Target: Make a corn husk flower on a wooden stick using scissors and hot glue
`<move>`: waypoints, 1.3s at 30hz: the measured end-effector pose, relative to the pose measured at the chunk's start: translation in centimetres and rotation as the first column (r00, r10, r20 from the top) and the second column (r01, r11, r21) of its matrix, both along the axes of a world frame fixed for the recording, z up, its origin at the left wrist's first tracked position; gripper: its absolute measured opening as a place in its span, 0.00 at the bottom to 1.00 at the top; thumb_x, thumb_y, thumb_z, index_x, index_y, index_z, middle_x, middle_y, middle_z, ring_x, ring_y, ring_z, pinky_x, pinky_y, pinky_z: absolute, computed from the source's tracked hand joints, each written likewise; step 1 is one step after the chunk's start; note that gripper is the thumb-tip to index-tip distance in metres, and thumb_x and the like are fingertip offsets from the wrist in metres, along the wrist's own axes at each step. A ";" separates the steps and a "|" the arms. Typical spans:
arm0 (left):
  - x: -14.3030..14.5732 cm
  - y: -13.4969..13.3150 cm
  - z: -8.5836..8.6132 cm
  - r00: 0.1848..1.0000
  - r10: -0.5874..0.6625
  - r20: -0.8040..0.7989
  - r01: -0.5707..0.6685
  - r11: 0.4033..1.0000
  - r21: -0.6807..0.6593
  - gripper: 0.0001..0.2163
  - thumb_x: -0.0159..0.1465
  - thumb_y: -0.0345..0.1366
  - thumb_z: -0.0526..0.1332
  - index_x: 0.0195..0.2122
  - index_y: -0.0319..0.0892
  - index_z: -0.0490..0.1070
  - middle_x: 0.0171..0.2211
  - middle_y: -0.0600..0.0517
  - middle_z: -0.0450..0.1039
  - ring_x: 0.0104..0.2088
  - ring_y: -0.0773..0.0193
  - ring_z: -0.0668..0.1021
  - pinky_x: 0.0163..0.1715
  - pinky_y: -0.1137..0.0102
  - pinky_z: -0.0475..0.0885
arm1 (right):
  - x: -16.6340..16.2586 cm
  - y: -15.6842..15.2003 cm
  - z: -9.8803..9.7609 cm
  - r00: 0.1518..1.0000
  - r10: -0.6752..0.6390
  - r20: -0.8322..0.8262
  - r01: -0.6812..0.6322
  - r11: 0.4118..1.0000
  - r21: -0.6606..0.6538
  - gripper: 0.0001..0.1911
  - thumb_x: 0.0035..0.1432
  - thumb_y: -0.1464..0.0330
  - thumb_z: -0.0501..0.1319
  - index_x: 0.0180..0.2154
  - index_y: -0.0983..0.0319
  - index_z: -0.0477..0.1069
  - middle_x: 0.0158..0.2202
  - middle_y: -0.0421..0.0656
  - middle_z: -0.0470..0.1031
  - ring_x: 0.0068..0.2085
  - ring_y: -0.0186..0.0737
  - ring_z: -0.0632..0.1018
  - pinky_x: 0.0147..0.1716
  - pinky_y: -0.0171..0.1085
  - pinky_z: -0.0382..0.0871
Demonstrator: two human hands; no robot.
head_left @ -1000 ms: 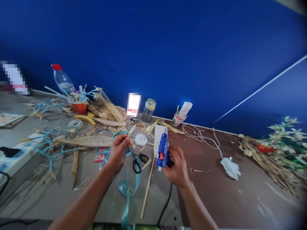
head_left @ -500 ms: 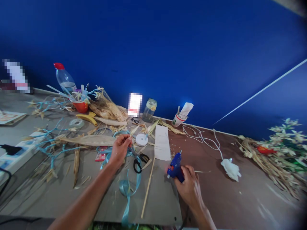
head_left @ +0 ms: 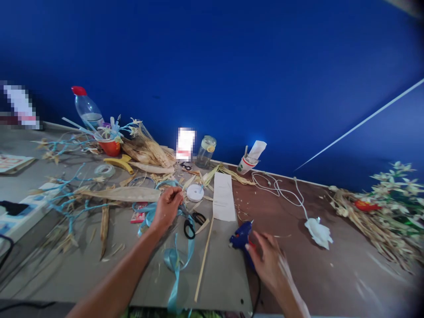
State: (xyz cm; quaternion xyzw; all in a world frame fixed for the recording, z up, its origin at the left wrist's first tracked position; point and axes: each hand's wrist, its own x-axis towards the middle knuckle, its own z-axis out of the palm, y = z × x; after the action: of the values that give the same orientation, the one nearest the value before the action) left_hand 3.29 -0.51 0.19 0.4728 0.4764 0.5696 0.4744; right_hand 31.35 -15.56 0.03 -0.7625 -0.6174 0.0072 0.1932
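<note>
My left hand (head_left: 168, 206) is closed in a pinch above the clutter in the middle of the table. What its fingers hold is too small or hidden to make out. Close by are a white spool (head_left: 195, 193) and scissors with black handles (head_left: 190, 229). A roll of light blue ribbon (head_left: 171, 259) lies nearer the front edge. The blue glue gun (head_left: 241, 235) rests on its side on the table, nozzle pointing up and right. Beside its handle, my right hand (head_left: 269, 258) has its fingers loosened and apart.
A white paper strip (head_left: 224, 196) and a thin stick (head_left: 204, 260) lie between my hands. Dried husks (head_left: 124, 194), blue-wrapped branches (head_left: 71, 207) and a power strip (head_left: 29, 212) are at left. A glass jar (head_left: 206, 152), a paper cup (head_left: 247, 164) and a white cable (head_left: 281, 190) sit toward the wall.
My right hand has let go of the glue gun and moved slightly right; the gun now lies on the table. The pale husk piece at my left fingertips no longer shows clearly.
</note>
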 end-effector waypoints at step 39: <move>-0.4 -1.2 0.7 0.791 0.250 -0.558 -0.032 0.928 0.370 0.06 0.59 0.31 0.55 0.27 0.44 0.70 0.25 0.53 0.74 0.30 0.62 0.72 0.46 0.62 0.61 | -14.9 14.2 6.4 0.801 0.513 -0.309 -0.467 0.858 0.215 0.09 0.57 0.71 0.55 0.26 0.61 0.69 0.27 0.41 0.71 0.32 0.37 0.71 0.35 0.34 0.64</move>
State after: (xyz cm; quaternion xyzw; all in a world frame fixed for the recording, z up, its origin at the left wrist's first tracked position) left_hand 2.90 -1.71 0.93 0.6649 0.5293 0.5000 0.1667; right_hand 16.44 -1.35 6.38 -0.5484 -0.7473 0.1550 0.3416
